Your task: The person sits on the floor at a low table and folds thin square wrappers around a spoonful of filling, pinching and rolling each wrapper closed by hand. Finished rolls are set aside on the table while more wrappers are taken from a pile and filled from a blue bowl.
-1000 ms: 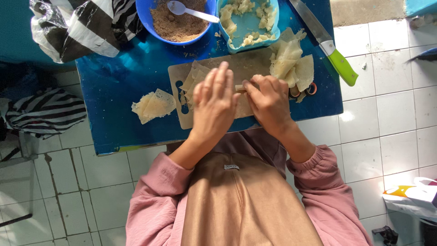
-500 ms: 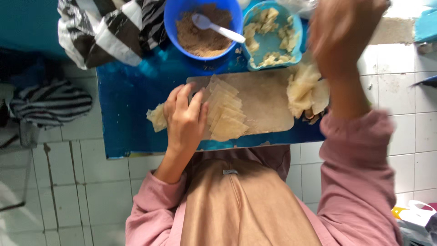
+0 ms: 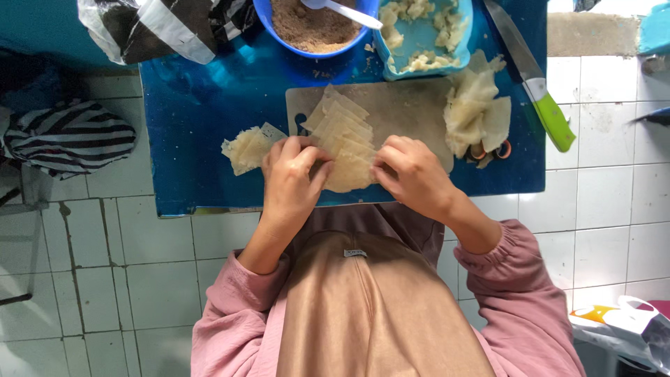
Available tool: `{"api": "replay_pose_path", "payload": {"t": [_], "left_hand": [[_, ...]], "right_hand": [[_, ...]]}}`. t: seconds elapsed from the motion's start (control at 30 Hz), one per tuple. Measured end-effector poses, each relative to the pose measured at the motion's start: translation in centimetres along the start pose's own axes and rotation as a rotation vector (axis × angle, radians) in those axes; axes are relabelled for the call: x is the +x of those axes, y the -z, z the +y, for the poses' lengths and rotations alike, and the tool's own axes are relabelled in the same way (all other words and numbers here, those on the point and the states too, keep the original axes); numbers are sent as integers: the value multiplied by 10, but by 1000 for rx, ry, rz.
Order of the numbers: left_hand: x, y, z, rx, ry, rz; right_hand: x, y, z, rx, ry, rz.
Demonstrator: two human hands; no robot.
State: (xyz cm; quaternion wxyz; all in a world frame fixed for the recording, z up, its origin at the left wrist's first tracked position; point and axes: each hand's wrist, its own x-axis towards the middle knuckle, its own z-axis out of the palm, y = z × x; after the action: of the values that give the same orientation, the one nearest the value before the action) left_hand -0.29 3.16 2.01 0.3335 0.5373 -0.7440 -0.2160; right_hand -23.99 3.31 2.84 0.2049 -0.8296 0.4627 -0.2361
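Note:
A fanned row of pale square dough wrappers lies on a tan cutting board on the low blue table. My left hand pinches the left edge of the nearest wrapper. My right hand grips its right edge. Both hands sit at the board's front edge, close to my body.
A blue bowl of brown filling with a white spoon stands at the back. Beside it is a light blue tray of folded pieces. More wrappers lie right, a small stack left. A green-handled knife lies far right.
My right hand has come down from near the camera onto the wrapper. My left hand has shifted onto the nearest wrapper's left edge.

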Motion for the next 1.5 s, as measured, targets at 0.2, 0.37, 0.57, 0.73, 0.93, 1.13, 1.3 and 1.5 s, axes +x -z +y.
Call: {"api": "replay_pose_path", "payload": {"t": [0.2,0.37,0.57,0.73,0.93,1.13,1.3,1.5], "left_hand": [[-9,-5,6,84,1,55],[-12,-8,6,59,25,81],[-15,-9,8,100,10,96],[-16,-10,12,185,-37,135],[-13,-33,39,213,-186,180],[20,-86,64,321,-101,9],[25,-96,59,370,-173,-83],[20,-103,62,386,-164,-111]], "right_hand": [[-1,-6,-2,-117,-2,37],[-1,-10,-2,-221,68,50],[-2,1,-1,-449,26,100],[-24,40,21,-587,-154,111],[-7,55,25,-529,-135,266],[121,31,40,-139,-34,471],[159,18,41,-69,-73,411],[186,3,23,421,73,445]]}}
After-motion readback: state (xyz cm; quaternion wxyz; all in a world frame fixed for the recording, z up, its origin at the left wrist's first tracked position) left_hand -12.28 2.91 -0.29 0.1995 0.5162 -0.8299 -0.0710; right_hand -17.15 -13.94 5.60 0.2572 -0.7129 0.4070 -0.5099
